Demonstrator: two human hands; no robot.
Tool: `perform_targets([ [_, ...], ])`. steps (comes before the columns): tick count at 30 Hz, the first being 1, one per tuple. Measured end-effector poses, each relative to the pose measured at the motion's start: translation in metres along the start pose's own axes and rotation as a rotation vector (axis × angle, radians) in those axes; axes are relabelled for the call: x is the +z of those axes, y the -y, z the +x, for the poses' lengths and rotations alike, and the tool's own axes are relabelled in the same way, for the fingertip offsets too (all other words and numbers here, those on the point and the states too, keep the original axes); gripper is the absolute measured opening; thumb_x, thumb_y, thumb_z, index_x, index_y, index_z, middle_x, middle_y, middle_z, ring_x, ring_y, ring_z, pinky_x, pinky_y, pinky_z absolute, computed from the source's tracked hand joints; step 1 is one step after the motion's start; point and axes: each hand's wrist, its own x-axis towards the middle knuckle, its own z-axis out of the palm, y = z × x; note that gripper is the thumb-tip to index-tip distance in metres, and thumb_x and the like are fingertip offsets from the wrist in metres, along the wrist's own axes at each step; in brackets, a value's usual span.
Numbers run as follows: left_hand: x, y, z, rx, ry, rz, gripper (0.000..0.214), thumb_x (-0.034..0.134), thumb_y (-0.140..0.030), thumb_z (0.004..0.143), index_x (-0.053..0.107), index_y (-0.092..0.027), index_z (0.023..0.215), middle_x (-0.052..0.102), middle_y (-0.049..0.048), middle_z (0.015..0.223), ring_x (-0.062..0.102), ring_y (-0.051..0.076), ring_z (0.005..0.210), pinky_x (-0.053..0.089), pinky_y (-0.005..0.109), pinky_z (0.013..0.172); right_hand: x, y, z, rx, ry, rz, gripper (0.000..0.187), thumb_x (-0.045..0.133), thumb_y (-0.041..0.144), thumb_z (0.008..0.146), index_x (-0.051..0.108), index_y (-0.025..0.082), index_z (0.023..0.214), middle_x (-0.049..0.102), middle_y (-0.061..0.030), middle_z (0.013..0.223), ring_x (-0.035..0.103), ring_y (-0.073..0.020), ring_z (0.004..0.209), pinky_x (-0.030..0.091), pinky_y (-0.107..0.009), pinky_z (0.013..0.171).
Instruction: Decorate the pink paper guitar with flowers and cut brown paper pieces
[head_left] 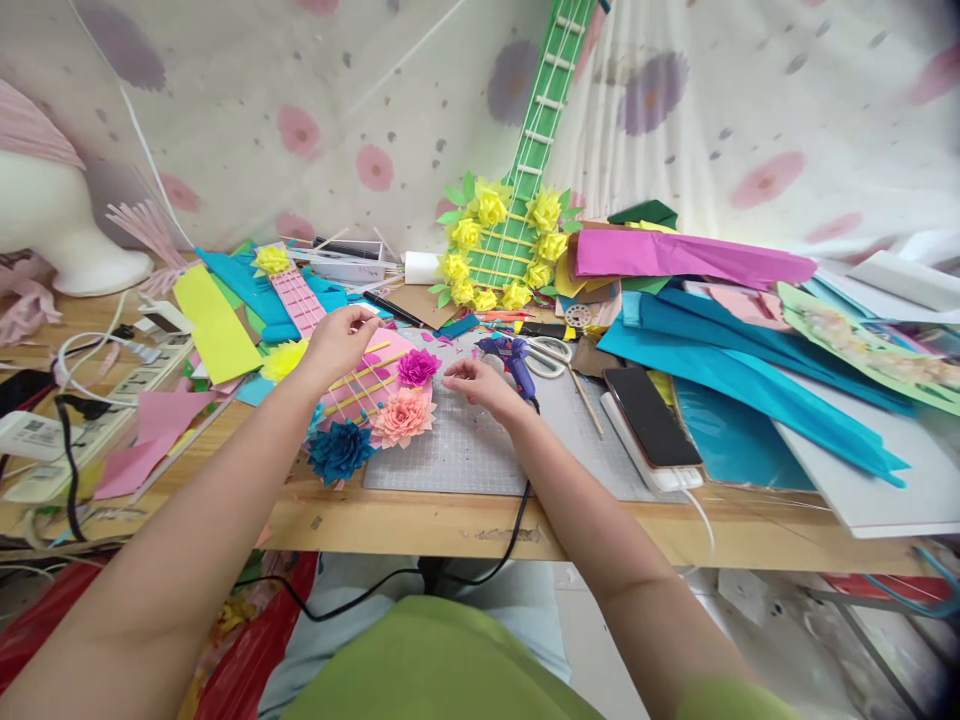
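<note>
A pink paper guitar (388, 362) with yellow bars and white strings lies on the grey cutting mat (450, 455). Paper flowers edge it: magenta (418, 367), peach (403, 417), dark blue (341, 450) and yellow (284, 360). Over the upper part of its body is my left hand (341, 345), fingertips pinched together; whatever is between them is too small to make out. To the right of the magenta flower hovers my right hand (480, 385), its fingers loosely bent and apart, with nothing visible in them. Just behind it rests a blue-purple glue gun (514, 362).
A larger green paper guitar (495, 255) with yellow roses leans against the curtain. Scissors (551, 355), a wooden stick (587, 400), and a phone (651, 415) on a white power bank lie rightward, near blue paper (750, 385). A power strip (112, 410) sits left. A black cord (517, 530) hangs over the table edge.
</note>
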Motion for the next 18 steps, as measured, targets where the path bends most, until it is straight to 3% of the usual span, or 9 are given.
perform_targets([
  [4,-0.004,-0.003,-0.005,-0.042,-0.017,0.012,0.021,0.054,-0.036,0.073,0.064,-0.017,0.074,0.069,0.0039,0.081,0.058,0.017,0.072,0.043,0.026,0.067,0.02,-0.003,0.008,-0.033,-0.047,-0.014,0.027,0.07,0.036,0.056,0.053,0.017,0.067,0.047,0.0054,0.059,0.039,-0.0072,0.055,0.029,-0.022,0.051],
  [7,-0.01,-0.003,-0.009,-0.048,-0.014,0.033,0.02,0.056,-0.035,0.07,0.064,-0.017,0.071,0.069,0.0039,0.081,0.058,0.017,0.072,0.042,0.026,0.067,0.017,0.0,0.005,-0.089,-0.005,0.039,0.029,0.067,0.042,0.062,0.051,0.018,0.066,0.045,0.0056,0.057,0.037,-0.0068,0.052,0.028,-0.023,0.049],
  [10,-0.017,0.004,-0.01,-0.068,0.012,0.093,0.018,0.056,-0.035,0.07,0.063,-0.018,0.071,0.068,0.0033,0.078,0.058,0.018,0.071,0.041,0.027,0.065,-0.002,0.009,-0.007,-0.188,0.063,0.17,0.03,0.063,0.045,0.067,0.048,0.02,0.072,0.042,0.0062,0.058,0.035,-0.0064,0.05,0.026,-0.022,0.047],
  [13,-0.021,0.015,-0.009,-0.098,0.046,0.177,0.017,0.05,-0.034,0.074,0.06,-0.019,0.073,0.065,0.0031,0.074,0.057,0.019,0.071,0.039,0.027,0.062,-0.032,0.016,-0.023,-0.252,-0.019,0.278,0.032,0.057,0.048,0.074,0.038,0.023,0.072,0.042,0.0058,0.061,0.034,-0.0066,0.048,0.023,-0.021,0.044],
  [15,-0.021,0.021,-0.008,-0.078,0.092,0.235,0.018,0.044,-0.031,0.077,0.056,-0.02,0.07,0.062,0.0033,0.071,0.056,0.019,0.069,0.037,0.028,0.06,-0.054,0.018,-0.031,-0.3,-0.131,0.214,0.033,0.05,0.049,0.079,0.033,0.023,0.068,0.035,0.0056,0.058,0.031,-0.007,0.046,0.021,-0.021,0.042],
  [18,-0.02,0.025,-0.008,-0.046,0.167,0.34,0.024,0.036,-0.029,0.08,0.049,-0.02,0.062,0.057,0.004,0.064,0.054,0.02,0.063,0.035,0.029,0.057,-0.086,0.012,-0.038,-0.373,-0.402,0.08,0.042,0.04,0.055,0.082,0.024,0.023,0.06,0.025,0.0064,0.049,0.021,-0.0071,0.04,0.019,-0.023,0.039],
])
